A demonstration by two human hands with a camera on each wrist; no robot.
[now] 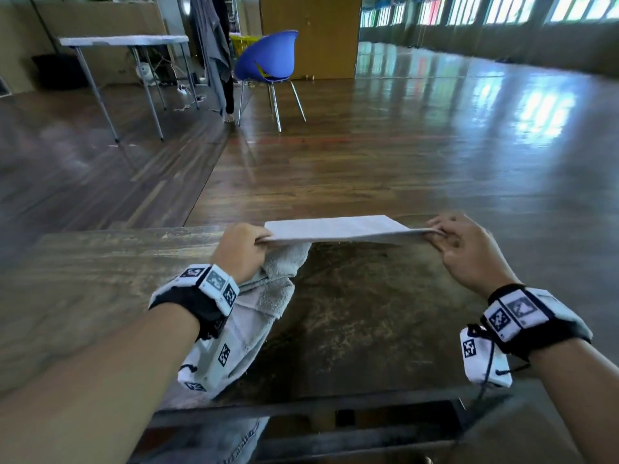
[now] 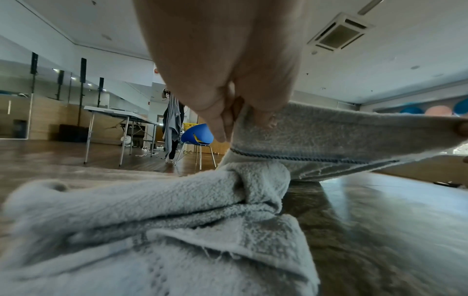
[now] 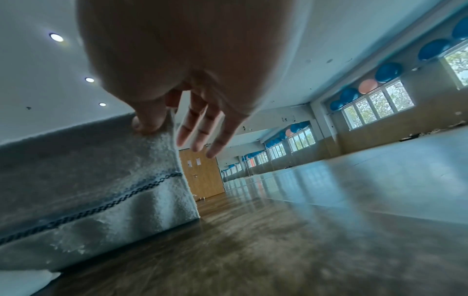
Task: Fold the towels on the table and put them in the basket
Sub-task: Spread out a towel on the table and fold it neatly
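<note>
Left hand and right hand pinch opposite ends of a pale grey terry towel, stretched taut above the dark wooden table.

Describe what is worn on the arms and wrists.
Both forearms are bare, with no sleeves. The left wrist and right wrist each carry a black strap with white blocks printed with black square markers. A thin black cord hangs under the right one.

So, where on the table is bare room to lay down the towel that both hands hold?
Bare tabletop lies under the stretched towel and toward the near edge, between the crumpled towel and the right hand. The table's left part is bare too. Crowded: beneath the left hand, where the crumpled towel lies.
</note>
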